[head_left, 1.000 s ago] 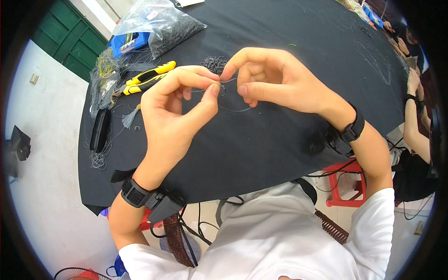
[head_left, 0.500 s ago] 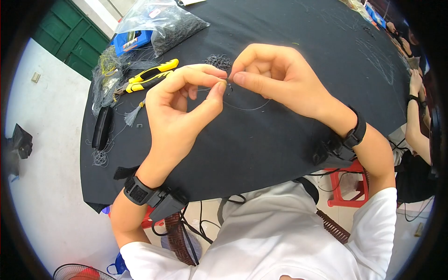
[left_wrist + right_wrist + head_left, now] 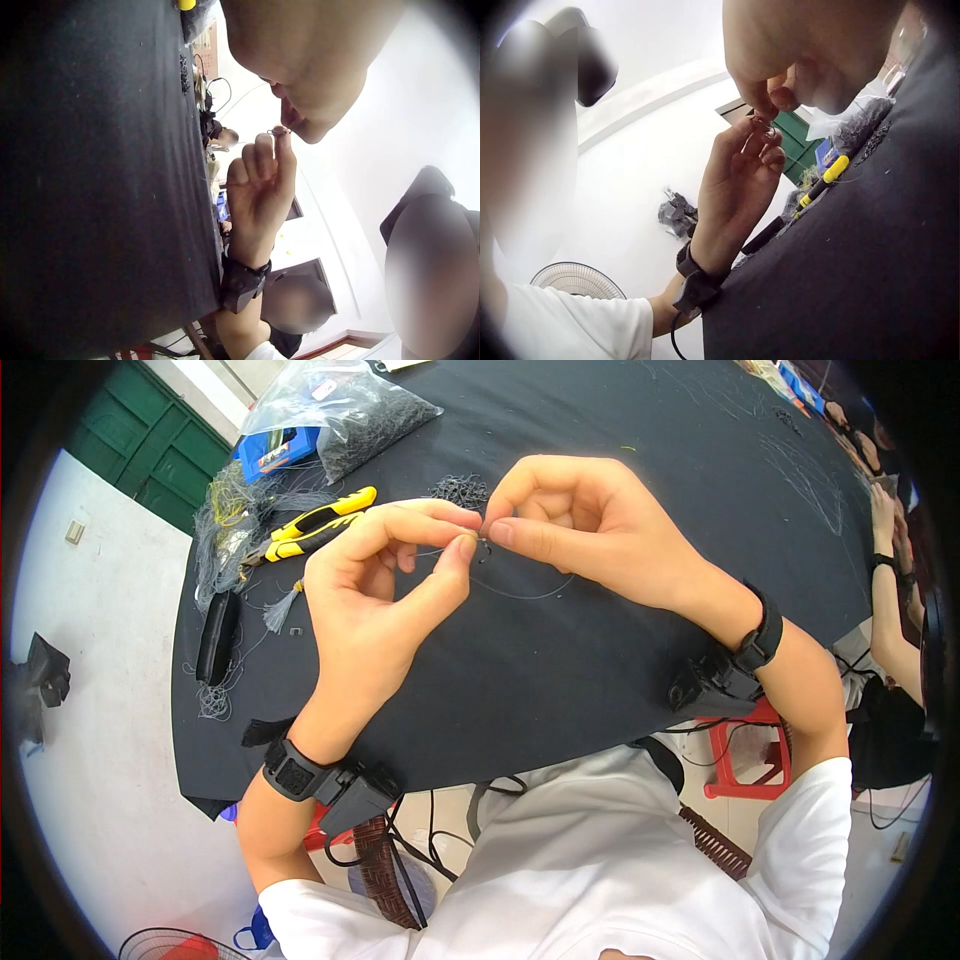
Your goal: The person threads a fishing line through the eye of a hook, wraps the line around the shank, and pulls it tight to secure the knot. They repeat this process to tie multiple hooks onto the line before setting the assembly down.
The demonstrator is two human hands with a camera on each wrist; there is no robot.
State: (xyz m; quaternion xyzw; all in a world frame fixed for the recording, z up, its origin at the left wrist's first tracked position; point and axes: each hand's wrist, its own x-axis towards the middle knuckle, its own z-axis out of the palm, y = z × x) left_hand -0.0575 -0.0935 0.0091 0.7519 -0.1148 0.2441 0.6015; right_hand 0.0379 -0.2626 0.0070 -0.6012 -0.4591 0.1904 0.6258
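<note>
A small dark hook (image 3: pixel 486 548) hangs at the fingertips of the left hand (image 3: pixel 375 595), whose thumb and index finger pinch it. The right hand (image 3: pixel 600 535) meets it from the other side, thumb and index finger pinching a thin clear line (image 3: pixel 530 597) that loops below both hands. In the right wrist view the hook (image 3: pixel 770 133) shows at the left hand's fingertips (image 3: pixel 739 187). The left wrist view has the right hand (image 3: pixel 262 187) with its fingertips close to the left hand's (image 3: pixel 315 67).
On the black table (image 3: pixel 500 690) lie a pile of dark hooks (image 3: pixel 460 490), yellow-black pliers (image 3: pixel 315 525), a clear bag of dark pieces (image 3: pixel 375 430), a blue box (image 3: pixel 278 452), tangled line (image 3: pixel 225 530) and a black case (image 3: pixel 217 638). Another person's arm (image 3: pixel 884 550) is at the far right.
The right hand's thumb has closed toward its index fingertip, and the right hand has moved slightly left and up. The line's loop now hangs wider. The left hand keeps its pinch.
</note>
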